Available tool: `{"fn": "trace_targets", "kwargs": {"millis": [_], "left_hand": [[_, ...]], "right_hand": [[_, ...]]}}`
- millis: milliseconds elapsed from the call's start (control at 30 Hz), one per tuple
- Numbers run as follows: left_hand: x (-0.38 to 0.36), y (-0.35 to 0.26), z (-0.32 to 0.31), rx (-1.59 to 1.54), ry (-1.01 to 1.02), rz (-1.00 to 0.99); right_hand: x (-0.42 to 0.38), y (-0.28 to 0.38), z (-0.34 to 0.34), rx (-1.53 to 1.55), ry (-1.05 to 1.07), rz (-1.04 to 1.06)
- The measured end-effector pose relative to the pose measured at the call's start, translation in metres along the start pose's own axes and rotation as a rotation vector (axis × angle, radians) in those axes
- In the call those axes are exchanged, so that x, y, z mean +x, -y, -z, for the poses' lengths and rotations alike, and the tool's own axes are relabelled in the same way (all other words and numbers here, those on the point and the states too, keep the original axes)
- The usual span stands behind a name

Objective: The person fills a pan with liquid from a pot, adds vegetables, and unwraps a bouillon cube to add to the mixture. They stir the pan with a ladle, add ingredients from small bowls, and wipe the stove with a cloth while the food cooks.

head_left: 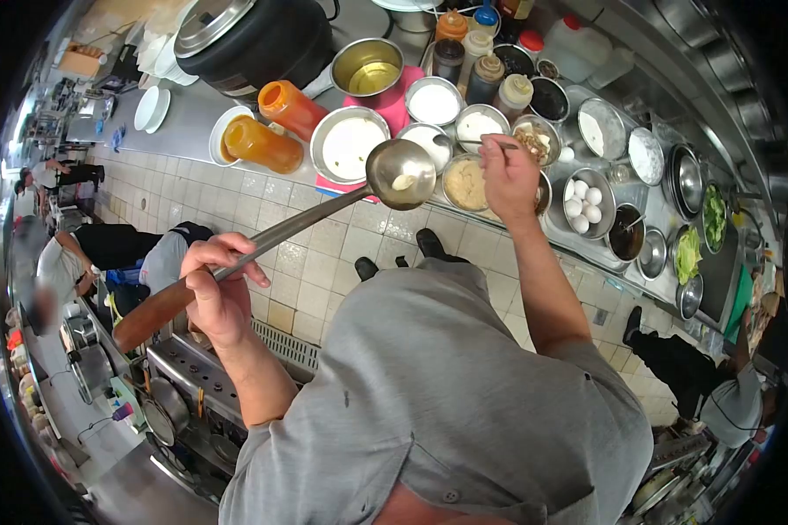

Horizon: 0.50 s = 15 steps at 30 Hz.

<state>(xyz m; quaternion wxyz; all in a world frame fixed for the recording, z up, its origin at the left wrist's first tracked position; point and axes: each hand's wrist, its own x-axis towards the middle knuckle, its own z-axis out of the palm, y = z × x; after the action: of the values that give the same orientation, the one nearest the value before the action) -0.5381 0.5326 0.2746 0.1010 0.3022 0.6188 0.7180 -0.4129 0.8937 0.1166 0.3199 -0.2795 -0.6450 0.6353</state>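
Observation:
My left hand (221, 293) is wrapped round the handle of a long metal ladle (400, 171), near its wooden end. A small pale lump (404, 182) lies in the ladle's bowl, held level with the counter's front edge. My right hand (509, 175) pinches the thin handle of a small spoon (474, 143). The spoon's head is over the bowls of white powder, beside the ladle. Under my right hand is a bowl of tan granules (466, 183). A larger bowl of white contents (348, 144) stands left of the ladle.
Orange squeeze bottles (291, 109) lie or lean at the left, by a pot of yellow liquid (368, 68) and a big black cooker (254, 48). To the right are a bowl of eggs (584, 206), a dark sauce pot (625, 233) and leafy greens (689, 254). Other people stand on both sides.

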Motion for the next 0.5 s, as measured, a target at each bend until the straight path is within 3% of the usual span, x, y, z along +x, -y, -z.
{"fn": "trace_targets", "kwargs": {"millis": [67, 133, 200, 267, 333, 500], "left_hand": [[-0.004, -0.003, 0.002, -0.011, -0.015, 0.012], [-0.007, -0.006, 0.009, 0.017, -0.043, -0.009], [-0.013, -0.009, 0.016, 0.035, -0.065, -0.014], [-0.017, -0.01, 0.019, 0.052, -0.096, -0.048], [-0.019, -0.011, 0.022, 0.049, -0.112, -0.055], [-0.015, -0.007, 0.019, -0.002, -0.154, -0.052]], "right_hand": [[0.013, -0.008, -0.01, -0.364, 0.003, 0.349], [0.02, -0.02, -0.021, -0.4, 0.015, 0.308], [0.023, -0.038, -0.03, -0.424, 0.059, 0.061], [0.03, -0.068, -0.03, -0.413, 0.035, 0.054], [0.038, -0.086, -0.021, -0.182, -0.063, -0.153], [0.038, -0.033, -0.013, 0.164, -0.062, -0.293]]}}
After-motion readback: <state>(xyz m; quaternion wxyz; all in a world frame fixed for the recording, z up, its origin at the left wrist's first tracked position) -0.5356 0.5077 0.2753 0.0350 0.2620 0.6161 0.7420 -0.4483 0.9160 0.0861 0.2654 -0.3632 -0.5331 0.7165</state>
